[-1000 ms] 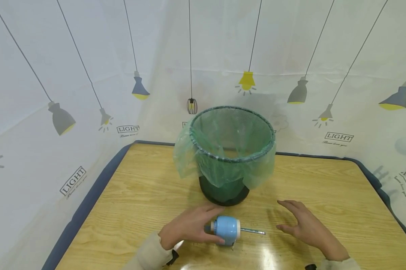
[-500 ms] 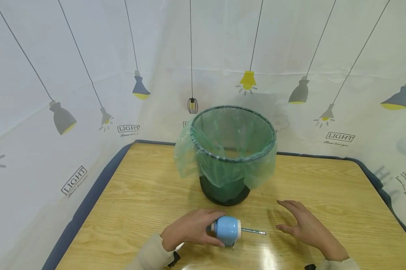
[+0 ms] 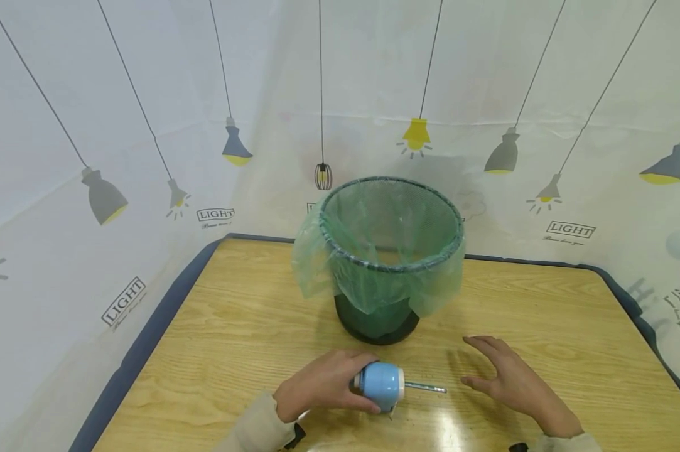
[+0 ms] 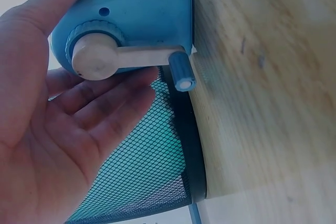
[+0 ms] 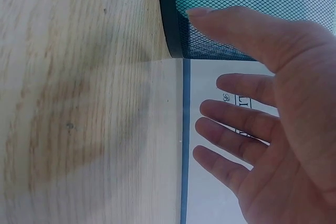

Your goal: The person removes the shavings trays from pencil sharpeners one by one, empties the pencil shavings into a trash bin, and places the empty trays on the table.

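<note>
The left hand has edged a little further along the blue pencil sharpener over the last second, so that more of its crank end now sits within the span of thumb and fingers, while the sharpener itself has hardly shifted. For the work in hand, I take this as a loose approach settling into a steadying hold, though how firmly it presses cannot be told. The sharpener appears to rest on the worktop, in front of the dark mesh bin with its green liner; its white crank arm and blue knob face the left palm, and a slim pencil sticks out of the opposite end towards the right. The left thumb lies along the near side of the body, a finger meets the far side, and the other fingers curve loosely beside the crank. The right hand has stayed where it was, beyond the pencil's tip and apart from it: thumb and fingers are spread in a wide, relaxed curve, holding nothing. Both forearms come in from the near edge, angled inwards, leaving the pencil between the two hands.
</note>
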A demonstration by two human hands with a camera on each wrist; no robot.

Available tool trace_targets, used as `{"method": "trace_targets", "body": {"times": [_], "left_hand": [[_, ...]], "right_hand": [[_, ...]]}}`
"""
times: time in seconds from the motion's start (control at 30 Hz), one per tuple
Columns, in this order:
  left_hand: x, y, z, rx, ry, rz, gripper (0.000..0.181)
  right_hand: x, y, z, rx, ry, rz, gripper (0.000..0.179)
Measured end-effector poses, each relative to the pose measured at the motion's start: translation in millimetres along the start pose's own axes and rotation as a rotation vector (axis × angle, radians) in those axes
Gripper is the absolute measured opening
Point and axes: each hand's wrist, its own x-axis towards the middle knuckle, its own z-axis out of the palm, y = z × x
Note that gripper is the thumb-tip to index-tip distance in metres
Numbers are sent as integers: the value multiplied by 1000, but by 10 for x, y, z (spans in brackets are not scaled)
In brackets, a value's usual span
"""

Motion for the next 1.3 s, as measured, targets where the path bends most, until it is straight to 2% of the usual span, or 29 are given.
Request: {"method": "trace_targets", "body": {"times": [0.37, 0.6, 0.93, 1.07, 1.3], "left_hand": [[17, 5, 62, 30, 42, 36, 65], [28, 5, 75, 38, 43, 23, 63], [27, 17, 45, 17, 33, -9, 63], [24, 2, 40, 35, 34, -12, 63], [22, -7, -25, 11, 38, -9, 64]], "right_hand": [[15, 6, 25, -2, -4, 18, 68], [19, 7, 32, -6, -2, 7, 69], [26, -26, 27, -12, 4, 2, 68], [32, -37, 25, -12, 5, -8, 68], [44, -45, 34, -1, -8, -8, 67]]}}
